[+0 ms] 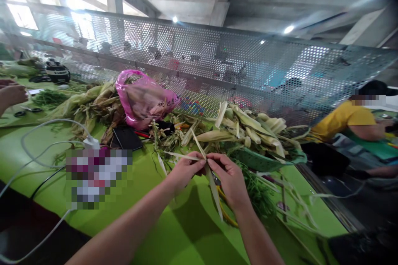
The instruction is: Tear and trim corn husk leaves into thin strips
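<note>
1. Plainly, both arms reach in from the near edge, the left forearm slanting up to the right, the right one leaning in to the left, so the hands meet above the green tabletop (149, 205).
2. The left hand (188, 167) is closed in a pinch, thumb on top and fingers curled beneath, gripping pale husk strips (214, 192) at the place where they cross.
3. The right hand (228, 174) mirrors it, its back turned up, thumb and fingertips nipping the same crossing; the two thumbs nearly meet.
4. From that pinch one strip rises to a narrow tip and hangs down past the right thumb, while another sticks out over the left fingers.
5. Below the hands a shadow falls on the tabletop, and a yellow handle (228, 216) shows beside the right wrist, partly hidden.
6. Beyond the right hand, a green basket (273, 165) carries heaped corn husks (248, 126); near it lie feathery green sprigs (261, 196).
7. Farther off, a pink bag (139, 101) stands behind a dark phone (127, 138).
</note>
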`<state>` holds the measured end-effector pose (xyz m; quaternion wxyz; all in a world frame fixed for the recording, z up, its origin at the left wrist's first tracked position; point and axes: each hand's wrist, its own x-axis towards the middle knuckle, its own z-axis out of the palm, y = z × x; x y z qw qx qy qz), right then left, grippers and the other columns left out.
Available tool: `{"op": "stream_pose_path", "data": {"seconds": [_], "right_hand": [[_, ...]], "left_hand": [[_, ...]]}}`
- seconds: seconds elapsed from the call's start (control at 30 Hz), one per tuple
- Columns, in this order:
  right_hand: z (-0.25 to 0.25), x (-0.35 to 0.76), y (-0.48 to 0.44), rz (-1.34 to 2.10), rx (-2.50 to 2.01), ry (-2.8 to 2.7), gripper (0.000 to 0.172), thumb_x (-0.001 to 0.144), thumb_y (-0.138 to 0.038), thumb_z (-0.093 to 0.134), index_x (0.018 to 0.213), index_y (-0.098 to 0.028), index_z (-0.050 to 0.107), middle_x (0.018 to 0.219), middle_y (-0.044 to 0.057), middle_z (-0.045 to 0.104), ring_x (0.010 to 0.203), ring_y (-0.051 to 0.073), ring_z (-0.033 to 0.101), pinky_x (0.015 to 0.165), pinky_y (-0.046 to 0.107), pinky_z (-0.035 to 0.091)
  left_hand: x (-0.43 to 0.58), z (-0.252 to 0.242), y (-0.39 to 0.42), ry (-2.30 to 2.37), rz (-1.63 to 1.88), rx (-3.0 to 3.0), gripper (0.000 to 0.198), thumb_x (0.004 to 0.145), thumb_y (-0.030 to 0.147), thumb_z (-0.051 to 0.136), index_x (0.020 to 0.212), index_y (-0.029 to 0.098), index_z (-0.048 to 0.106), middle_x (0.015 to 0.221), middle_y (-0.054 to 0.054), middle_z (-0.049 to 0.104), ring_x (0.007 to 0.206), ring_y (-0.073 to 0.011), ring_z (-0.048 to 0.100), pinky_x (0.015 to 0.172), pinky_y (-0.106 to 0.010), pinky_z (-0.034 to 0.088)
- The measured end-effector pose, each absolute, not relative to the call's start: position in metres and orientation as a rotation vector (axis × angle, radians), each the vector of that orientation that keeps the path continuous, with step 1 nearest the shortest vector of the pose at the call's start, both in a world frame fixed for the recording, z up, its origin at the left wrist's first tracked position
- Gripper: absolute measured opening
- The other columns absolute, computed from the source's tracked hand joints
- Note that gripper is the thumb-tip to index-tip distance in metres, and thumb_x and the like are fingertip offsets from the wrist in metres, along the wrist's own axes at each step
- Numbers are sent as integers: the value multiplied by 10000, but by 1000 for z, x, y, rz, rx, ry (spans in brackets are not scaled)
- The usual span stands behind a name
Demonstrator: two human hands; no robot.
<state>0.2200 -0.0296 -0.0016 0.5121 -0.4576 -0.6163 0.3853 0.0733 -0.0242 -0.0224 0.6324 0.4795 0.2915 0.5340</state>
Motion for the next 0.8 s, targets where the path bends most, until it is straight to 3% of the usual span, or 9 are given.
{"op": "stream_pose_path", "data": {"seconds": [0.23, 0.37, 0.5, 0.67, 0.8], "right_hand": [[-1, 223, -27, 707, -1067, -1626, 138, 786, -341, 676, 831, -223, 731, 853, 43, 649, 857, 217, 595, 814, 341, 447], [0, 224, -28, 826, -1104, -1579, 228, 804, -407, 653, 894, -208, 719, 904, 64, 684, 870, 227, 602, 812, 344, 457], [0, 222, -30, 885, -1134, -1536, 287, 778, -437, 678, 935, -199, 708, 880, 62, 700, 767, 206, 600, 724, 322, 471], [2, 221, -29, 759, -1130, -1649, 183, 790, -370, 665, 852, -206, 721, 887, 54, 680, 820, 209, 595, 759, 324, 457], [5, 219, -33, 602, -1134, -1677, 234, 843, -350, 610, 1011, -222, 710, 977, 61, 637, 634, 143, 501, 629, 294, 435]], "left_hand": [[73, -22, -24, 723, 1145, 1322, 342, 764, 474, 640, 754, 133, 612, 669, -8, 558, 629, -114, 501, 631, -255, 382], [72, -22, -24, 733, 1127, 1274, 269, 781, 399, 624, 782, 130, 612, 643, -1, 561, 604, -103, 492, 607, -242, 365], [73, -24, -23, 752, 1159, 1254, 185, 762, 313, 633, 744, 134, 589, 597, 34, 486, 565, -82, 452, 570, -224, 356], [75, -24, -25, 702, 1128, 1288, 229, 754, 342, 651, 808, 121, 627, 609, 30, 488, 562, -77, 435, 557, -222, 348], [75, -26, -22, 818, 1140, 1270, 255, 783, 393, 609, 764, 141, 577, 598, 30, 479, 560, -87, 447, 564, -229, 356]]}}
